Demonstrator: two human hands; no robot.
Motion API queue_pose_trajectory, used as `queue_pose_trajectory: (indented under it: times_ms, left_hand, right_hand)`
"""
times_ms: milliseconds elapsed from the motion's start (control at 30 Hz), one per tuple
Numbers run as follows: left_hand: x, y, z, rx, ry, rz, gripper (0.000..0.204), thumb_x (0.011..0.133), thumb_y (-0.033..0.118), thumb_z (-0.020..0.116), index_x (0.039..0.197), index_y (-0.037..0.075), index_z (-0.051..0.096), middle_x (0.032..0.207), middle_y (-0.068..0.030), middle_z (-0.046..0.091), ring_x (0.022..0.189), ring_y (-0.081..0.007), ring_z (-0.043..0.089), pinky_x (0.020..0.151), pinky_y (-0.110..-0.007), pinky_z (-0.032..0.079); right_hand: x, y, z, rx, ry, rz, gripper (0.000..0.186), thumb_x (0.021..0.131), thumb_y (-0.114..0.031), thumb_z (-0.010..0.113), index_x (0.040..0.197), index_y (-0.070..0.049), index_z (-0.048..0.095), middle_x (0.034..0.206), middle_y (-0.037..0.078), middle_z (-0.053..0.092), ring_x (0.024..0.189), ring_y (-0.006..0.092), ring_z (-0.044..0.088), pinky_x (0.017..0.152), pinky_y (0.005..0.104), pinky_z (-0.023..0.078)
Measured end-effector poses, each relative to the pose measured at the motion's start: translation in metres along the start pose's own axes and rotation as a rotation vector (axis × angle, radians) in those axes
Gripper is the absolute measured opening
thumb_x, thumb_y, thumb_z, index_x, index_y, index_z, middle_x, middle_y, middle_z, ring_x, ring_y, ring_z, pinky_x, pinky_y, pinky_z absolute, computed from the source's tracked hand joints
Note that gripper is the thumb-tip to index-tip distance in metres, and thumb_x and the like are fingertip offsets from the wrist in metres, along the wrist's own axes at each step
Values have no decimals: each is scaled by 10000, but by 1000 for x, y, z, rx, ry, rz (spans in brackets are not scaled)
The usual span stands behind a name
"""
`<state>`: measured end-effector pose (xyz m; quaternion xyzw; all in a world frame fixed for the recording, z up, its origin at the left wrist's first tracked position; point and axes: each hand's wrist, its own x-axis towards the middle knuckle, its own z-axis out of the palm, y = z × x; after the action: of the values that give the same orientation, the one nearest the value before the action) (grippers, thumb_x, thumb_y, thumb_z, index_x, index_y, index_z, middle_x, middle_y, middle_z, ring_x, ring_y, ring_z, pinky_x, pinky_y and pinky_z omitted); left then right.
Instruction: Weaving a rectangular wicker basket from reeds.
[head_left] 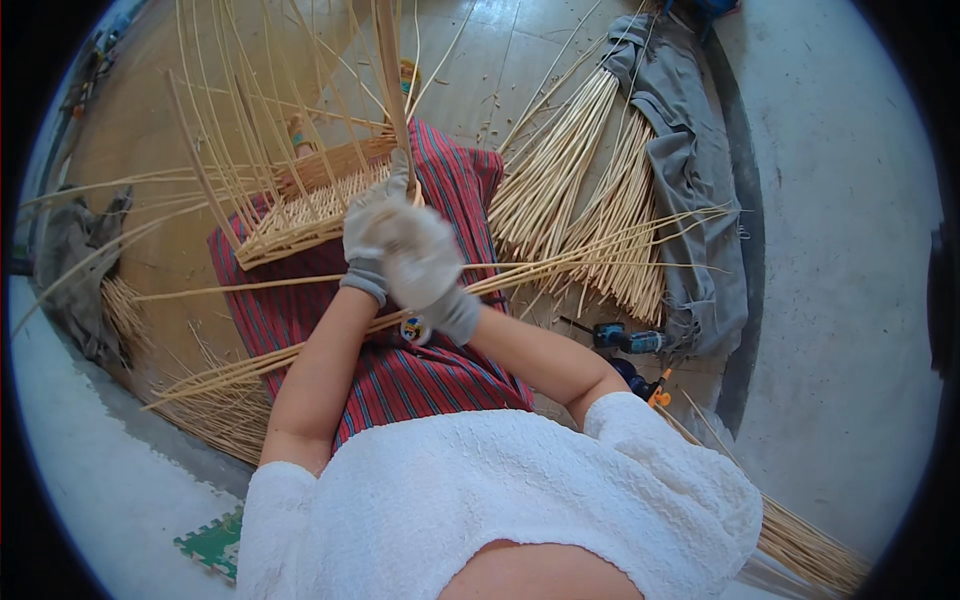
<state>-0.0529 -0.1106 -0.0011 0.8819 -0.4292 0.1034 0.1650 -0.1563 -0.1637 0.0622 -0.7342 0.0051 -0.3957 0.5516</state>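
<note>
A partly woven wicker basket [295, 228] rests on the striped red cloth over my lap. Thin rods rise from its edges, with a thicker corner stake [392, 85] at the right. My left hand [368, 222], in a grey-white glove, is closed round the basket's near right corner at the foot of that stake. Crossing in front of it is my right hand [415, 262], also gloved and smeared by motion. Its fingers cannot be made out, nor whether it holds anything. Several long loose rods [560, 262] lie across the cloth below my wrists.
Bundles of rods [585, 190] lie on the floor at the right beside a grey cloth [690, 180]. Near them are a blue power drill [630, 338] and an orange-handled tool [660, 388]. More rods [215, 405] and another grey cloth [75, 260] are at the left.
</note>
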Motion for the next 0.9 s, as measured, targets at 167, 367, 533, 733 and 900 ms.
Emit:
queue_pose_trajectory:
  times_ms: [167, 367, 533, 733, 900]
  left_hand:
    - [-8, 11, -2, -454, 159, -67, 638, 957, 157, 587, 1536, 79, 330, 1202, -119, 603, 1067, -240, 611, 963, -373, 473]
    - [-26, -1, -30, -1406, 355, -336, 287, 1036, 174, 522, 1280, 22, 532, 1250, -152, 600, 1173, -218, 589, 1031, -357, 495]
    - [-35, -66, -45, -1869, 252, -746, 303, 1056, 308, 504, 1076, 19, 591, 855, -109, 664, 890, -215, 698, 933, -367, 572]
    - [13, -47, -85, -1083, -87, -509, 267, 1062, 278, 496, 970, 46, 590, 619, -14, 525, 625, -115, 631, 616, -313, 556]
    - [92, -33, -55, -702, 52, -154, 201, 1040, 250, 544, 1013, 57, 593, 693, -20, 557, 571, -103, 567, 521, -289, 481]
  right_hand:
    - [22, -9, 2, 103, -652, 224, 325, 868, -227, 718, 1137, -50, 670, 1004, 105, 684, 1035, 272, 640, 931, 381, 464]
    - [76, 109, -29, 120, -133, 529, 553, 852, -323, 776, 1263, -23, 559, 1125, 69, 628, 1018, 171, 594, 889, 332, 483]
    - [74, 96, -42, -82, -633, 679, 722, 602, -471, 916, 1095, -45, 604, 999, 94, 609, 964, 230, 600, 885, 356, 493]
    - [64, 81, -34, -652, -473, 516, 563, 611, -280, 916, 1031, -70, 605, 978, 170, 588, 982, 336, 586, 867, 412, 482]
    - [48, 83, -6, -490, -213, 646, 444, 694, -244, 870, 1016, -84, 609, 1086, 193, 560, 1031, 364, 590, 909, 424, 491]
